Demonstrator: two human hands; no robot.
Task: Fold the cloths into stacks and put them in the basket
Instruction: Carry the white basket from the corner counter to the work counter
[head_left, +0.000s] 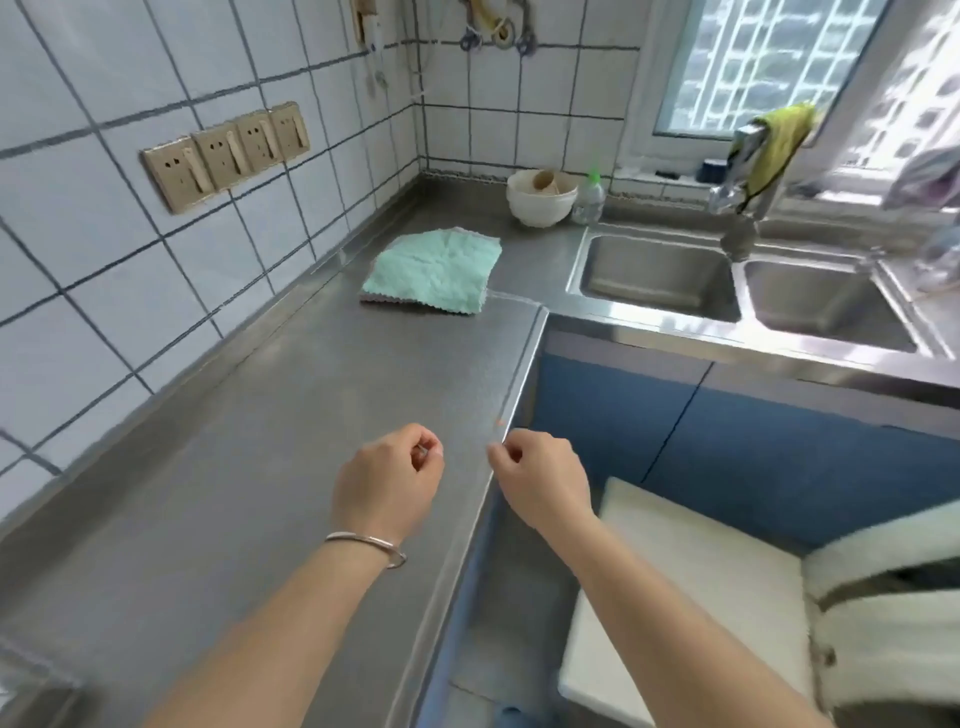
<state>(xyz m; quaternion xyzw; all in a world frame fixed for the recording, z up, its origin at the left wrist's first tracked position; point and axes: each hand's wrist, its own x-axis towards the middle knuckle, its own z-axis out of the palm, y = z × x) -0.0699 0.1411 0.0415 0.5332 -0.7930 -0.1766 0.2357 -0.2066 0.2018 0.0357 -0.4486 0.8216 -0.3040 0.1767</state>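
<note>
A flat pile of cloths (434, 271), mint green on top with a pale layer showing underneath, lies on the steel counter (291, 426) near the corner by the sink. My left hand (388, 480) hovers over the counter's front part, fingers loosely curled and holding nothing. My right hand (540, 480) hangs just past the counter's edge, fingers curled in the same way, also holding nothing. Both hands are well short of the cloths. No basket is clearly in view.
A double steel sink (660, 275) with a tap (737, 208) draped in a yellow rag sits at the right. A white bowl (541, 198) and a small bottle (588, 197) stand at the back. Wall sockets (228, 153) are on the left. A white stool (691, 587) stands below.
</note>
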